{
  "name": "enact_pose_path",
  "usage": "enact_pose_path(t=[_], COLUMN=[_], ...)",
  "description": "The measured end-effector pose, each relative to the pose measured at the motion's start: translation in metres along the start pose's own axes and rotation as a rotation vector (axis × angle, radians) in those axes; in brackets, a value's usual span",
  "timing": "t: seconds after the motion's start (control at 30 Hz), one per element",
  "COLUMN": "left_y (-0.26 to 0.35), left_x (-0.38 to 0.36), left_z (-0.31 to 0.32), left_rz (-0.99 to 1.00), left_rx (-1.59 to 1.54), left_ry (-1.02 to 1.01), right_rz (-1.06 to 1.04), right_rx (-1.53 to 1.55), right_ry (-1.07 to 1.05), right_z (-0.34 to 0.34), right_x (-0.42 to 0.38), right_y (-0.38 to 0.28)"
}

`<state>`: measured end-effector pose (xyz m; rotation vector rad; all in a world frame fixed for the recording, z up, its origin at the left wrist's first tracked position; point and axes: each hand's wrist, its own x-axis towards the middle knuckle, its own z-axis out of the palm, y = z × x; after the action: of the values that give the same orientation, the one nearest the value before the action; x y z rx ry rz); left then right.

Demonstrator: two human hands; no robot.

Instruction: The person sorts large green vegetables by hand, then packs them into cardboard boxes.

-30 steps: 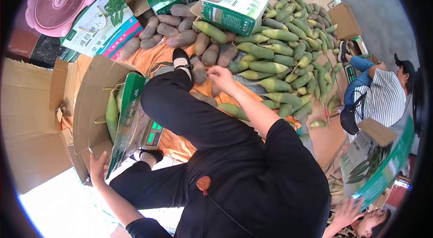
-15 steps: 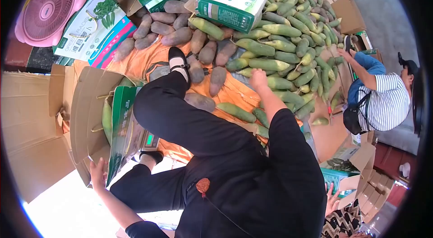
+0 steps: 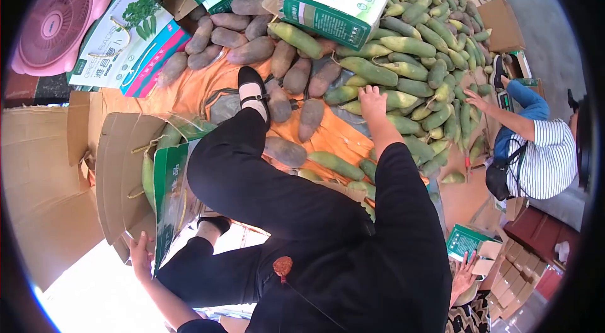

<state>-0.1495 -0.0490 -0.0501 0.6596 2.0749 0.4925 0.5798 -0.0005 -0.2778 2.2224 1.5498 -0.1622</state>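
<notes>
My right hand (image 3: pixel 374 103) reaches into the pile of green radishes (image 3: pixel 413 68). Its bent fingers close over the left end of one green radish (image 3: pixel 400 99). Low on the left, my left hand (image 3: pixel 142 256) is at the near edge of an open cardboard box (image 3: pixel 129 175), fingers loosely apart. That box has a green printed panel (image 3: pixel 169 191) and holds a few green radishes (image 3: pixel 148 178). Close to my outstretched foot (image 3: pixel 253 94) lie darker, soil-coloured radishes (image 3: pixel 312 120) on an orange sheet (image 3: pixel 343 137).
A printed radish box (image 3: pixel 337 2) rests on the pile's far side. Upper left are a pink fan (image 3: pixel 60 21) and a white printed carton (image 3: pixel 123 40). At right, a person in a striped shirt (image 3: pixel 547 156) reaches toward the pile. Another person's hand (image 3: pixel 465 273) touches a green box (image 3: pixel 466 241).
My right hand has shifted slightly, its fingers now spread over a radish rather than bunched. The person at right has stretched an arm toward the pile. The lower-right box has turned.
</notes>
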Motion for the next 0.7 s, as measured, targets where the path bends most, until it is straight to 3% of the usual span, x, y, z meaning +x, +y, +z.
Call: enact_pose_path(t=[0.13,0.17,0.23,0.33,0.53,0.7], left_y=[0.006,0.007,0.013,0.012,0.028,0.029], left_x=[-0.006,-0.007,-0.012,-0.013,-0.03,-0.03], left_z=[0.005,0.007,0.006,0.004,0.013,0.012], left_rz=[-0.035,-0.04,-0.021,-0.086,-0.018,-0.038], left_rx=[0.051,0.04,0.071,0.135,0.175,0.08], left_ry=[0.029,0.043,-0.029,0.012,0.059,0.023], right_rz=[-0.054,-0.062,-0.087,-0.208,-0.283,-0.182], right_rx=[-0.147,-0.135,-0.138,-0.109,-0.113,0.259], right_ry=[-0.104,0.003,-0.009,-0.006,-0.038,0.125], right_z=[-0.006,0.002,0.011,0.008,-0.022,-0.049], right_x=[0.0,-0.002,-0.005,-0.017,-0.041,-0.046], right_y=[-0.005,-0.004,-0.005,-0.002,-0.019,-0.017])
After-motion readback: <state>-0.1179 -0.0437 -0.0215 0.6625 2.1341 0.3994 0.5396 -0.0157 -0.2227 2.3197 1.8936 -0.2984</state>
